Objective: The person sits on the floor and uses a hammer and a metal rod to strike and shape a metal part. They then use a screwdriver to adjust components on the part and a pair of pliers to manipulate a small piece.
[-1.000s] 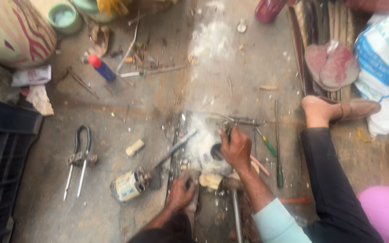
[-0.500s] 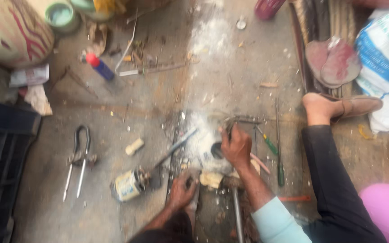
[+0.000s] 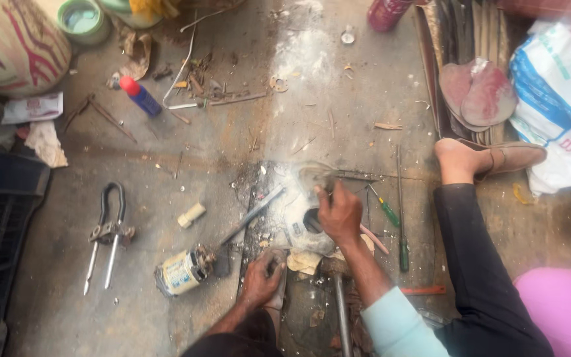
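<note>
Hands work low on the floor (image 3: pixel 166 311): right hand (image 3: pixel 340 215) clamped on the white housing (image 3: pixel 295 211), left hand (image 3: pixel 261 279) closed on a part beside the motor (image 3: pixel 183 270).

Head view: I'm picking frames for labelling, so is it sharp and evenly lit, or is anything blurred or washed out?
Head view: soft, even light, no hard shadows; the pale dusty casing under the right hand is nearly washed out; the left hand is slightly soft; the white sack is bright at the edge.
</note>
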